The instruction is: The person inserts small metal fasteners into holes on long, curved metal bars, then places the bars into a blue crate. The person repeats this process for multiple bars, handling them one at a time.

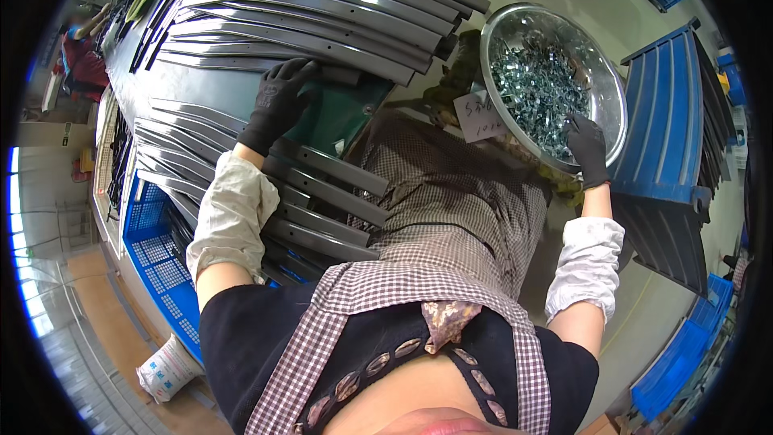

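My left hand [280,105], in a black glove, is over the table at the near edge of a stack of long dark metal strips [322,12]. Its fingers are stretched forward with the thumb apart, and nothing shows in its grip. Below it, more dark strips [334,169] lie side by side, their ends jutting toward my lap. On the right, my right hand [588,149], also black-gloved, dips into a round metal bowl [618,97]. Small shiny metal clips [535,84] fill it. The right fingers close together among the clips; what they hold is too small to make out.
A handwritten card [477,117] lies beside the bowl. To its right stands a large blue bin [664,113]. A blue perforated crate [161,254] is at my left, near a white sack [167,369]. Another person [83,56] is at the far left.
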A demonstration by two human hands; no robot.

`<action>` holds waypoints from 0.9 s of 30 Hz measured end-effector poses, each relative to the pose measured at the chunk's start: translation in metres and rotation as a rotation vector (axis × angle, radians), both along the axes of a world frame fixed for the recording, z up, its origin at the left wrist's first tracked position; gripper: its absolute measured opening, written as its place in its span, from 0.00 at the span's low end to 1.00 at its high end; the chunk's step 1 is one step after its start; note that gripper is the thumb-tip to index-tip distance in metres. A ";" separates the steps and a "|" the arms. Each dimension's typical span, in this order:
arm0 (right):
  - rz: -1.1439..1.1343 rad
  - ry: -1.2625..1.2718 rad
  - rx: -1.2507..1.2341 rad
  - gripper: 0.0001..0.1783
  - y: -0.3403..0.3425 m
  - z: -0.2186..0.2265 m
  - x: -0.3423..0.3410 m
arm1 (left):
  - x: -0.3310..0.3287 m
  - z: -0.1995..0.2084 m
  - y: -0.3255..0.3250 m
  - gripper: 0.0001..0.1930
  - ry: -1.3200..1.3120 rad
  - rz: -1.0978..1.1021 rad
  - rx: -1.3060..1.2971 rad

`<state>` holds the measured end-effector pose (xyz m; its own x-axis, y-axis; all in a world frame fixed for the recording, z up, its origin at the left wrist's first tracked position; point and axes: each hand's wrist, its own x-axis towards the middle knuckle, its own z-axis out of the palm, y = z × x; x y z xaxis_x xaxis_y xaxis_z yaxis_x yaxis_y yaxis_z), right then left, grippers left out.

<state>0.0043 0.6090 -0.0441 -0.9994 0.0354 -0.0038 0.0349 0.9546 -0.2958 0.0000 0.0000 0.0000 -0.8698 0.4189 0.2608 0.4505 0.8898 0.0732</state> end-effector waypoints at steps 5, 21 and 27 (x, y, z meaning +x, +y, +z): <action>0.044 0.213 -0.095 0.15 0.019 -0.005 -0.009 | -0.005 0.005 0.018 0.33 -0.125 0.076 0.011; -0.278 -0.167 -1.156 0.10 -0.049 0.070 0.043 | 0.027 0.018 0.106 0.14 -0.003 -0.384 0.130; 0.129 -0.244 -1.369 0.10 -0.130 0.074 0.093 | 0.045 0.017 0.142 0.12 -0.115 -0.506 0.309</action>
<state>0.0975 0.4795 0.0303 -0.9645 -0.2286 -0.1322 0.1549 -0.0843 -0.9843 0.0447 0.1421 0.0167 -0.6118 0.7080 0.3526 0.7864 0.4967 0.3673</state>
